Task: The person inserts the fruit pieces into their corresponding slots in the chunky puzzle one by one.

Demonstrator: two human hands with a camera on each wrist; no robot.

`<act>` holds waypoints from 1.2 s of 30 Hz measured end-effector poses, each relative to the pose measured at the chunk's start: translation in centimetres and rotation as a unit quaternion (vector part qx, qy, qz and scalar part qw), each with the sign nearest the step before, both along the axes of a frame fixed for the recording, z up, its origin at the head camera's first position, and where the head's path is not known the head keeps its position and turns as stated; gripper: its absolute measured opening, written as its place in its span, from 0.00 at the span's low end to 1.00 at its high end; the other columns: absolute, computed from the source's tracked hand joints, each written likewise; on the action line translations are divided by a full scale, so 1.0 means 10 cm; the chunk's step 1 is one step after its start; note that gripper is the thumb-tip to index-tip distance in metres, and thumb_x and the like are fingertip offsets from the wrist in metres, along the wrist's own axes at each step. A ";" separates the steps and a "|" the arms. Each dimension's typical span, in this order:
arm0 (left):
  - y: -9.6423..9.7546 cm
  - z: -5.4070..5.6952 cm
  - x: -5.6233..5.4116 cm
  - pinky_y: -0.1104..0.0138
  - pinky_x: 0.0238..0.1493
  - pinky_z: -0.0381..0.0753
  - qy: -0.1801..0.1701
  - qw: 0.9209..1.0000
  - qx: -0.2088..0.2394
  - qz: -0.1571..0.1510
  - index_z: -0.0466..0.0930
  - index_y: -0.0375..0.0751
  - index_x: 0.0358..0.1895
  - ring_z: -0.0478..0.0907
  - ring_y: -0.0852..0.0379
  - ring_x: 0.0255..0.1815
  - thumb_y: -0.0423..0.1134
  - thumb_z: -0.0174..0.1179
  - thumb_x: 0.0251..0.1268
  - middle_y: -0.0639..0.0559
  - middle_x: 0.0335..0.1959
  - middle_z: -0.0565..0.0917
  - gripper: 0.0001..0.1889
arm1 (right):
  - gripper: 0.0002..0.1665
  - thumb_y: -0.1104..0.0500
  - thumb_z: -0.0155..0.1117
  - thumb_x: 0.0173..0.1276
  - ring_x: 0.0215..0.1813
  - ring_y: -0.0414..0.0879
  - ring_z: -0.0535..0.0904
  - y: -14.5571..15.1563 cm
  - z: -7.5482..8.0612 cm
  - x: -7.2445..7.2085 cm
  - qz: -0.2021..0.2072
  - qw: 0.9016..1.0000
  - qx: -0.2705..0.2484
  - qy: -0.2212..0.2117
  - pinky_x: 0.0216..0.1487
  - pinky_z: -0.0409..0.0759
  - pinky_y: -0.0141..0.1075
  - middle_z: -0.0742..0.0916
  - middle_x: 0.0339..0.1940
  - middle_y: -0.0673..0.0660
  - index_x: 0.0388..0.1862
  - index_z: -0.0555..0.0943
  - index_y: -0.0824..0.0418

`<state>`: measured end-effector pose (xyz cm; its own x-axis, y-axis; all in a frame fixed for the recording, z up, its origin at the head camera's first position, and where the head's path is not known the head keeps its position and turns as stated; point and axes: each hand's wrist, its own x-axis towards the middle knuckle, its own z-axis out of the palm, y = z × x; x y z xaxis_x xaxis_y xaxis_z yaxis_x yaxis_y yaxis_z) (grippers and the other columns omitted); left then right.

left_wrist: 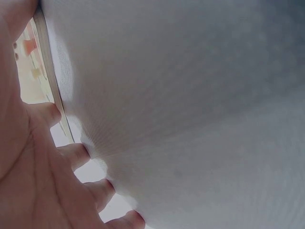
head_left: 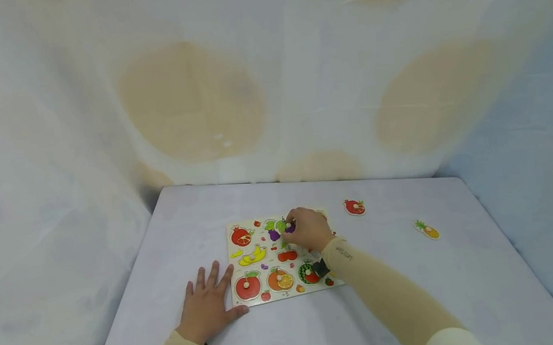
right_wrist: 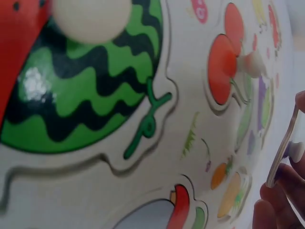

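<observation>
A wooden fruit puzzle board [head_left: 289,293] lies on the table. My right hand [head_left: 310,229] holds a grape puzzle piece [head_left: 289,227] just above the printed grapes [head_left: 273,234] at the board's far edge. In the right wrist view the grape piece [right_wrist: 284,143] appears edge-on between the fingers, with its pale knob [right_wrist: 296,151] showing. My left hand [head_left: 207,312] rests with fingers spread on the table, its fingertips and thumb at the board's left edge. Several knobbed pieces sit in the board, among them a watermelon [head_left: 309,273], an orange [head_left: 280,279] and cherries [head_left: 287,255].
A loose pomegranate piece [head_left: 354,207] lies right of the board near the table's back. Farther right is a loose pineapple piece [head_left: 427,230]. The white table [head_left: 471,287] ends at a hanging cloth [head_left: 300,108] with tan spots behind it.
</observation>
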<state>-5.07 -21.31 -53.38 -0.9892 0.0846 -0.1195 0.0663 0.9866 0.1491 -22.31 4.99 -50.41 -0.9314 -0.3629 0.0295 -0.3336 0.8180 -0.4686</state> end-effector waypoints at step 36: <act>0.02 -0.01 0.06 0.30 0.67 0.52 0.009 1.000 -0.009 -0.004 0.59 0.50 0.78 0.49 0.27 0.75 0.74 0.65 0.47 0.37 0.78 0.56 0.56 | 0.25 0.61 0.71 0.60 0.51 0.46 0.82 -0.09 -0.07 0.04 0.047 0.997 0.041 -0.046 0.55 0.81 0.43 0.84 0.56 0.53 0.58 0.83 0.56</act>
<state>-4.49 -21.10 -53.46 -0.9905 0.0899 -0.1039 0.0761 0.9886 0.1300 -21.92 4.07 -51.13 -0.8906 -0.4463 -0.0880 -0.3693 0.8223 -0.4330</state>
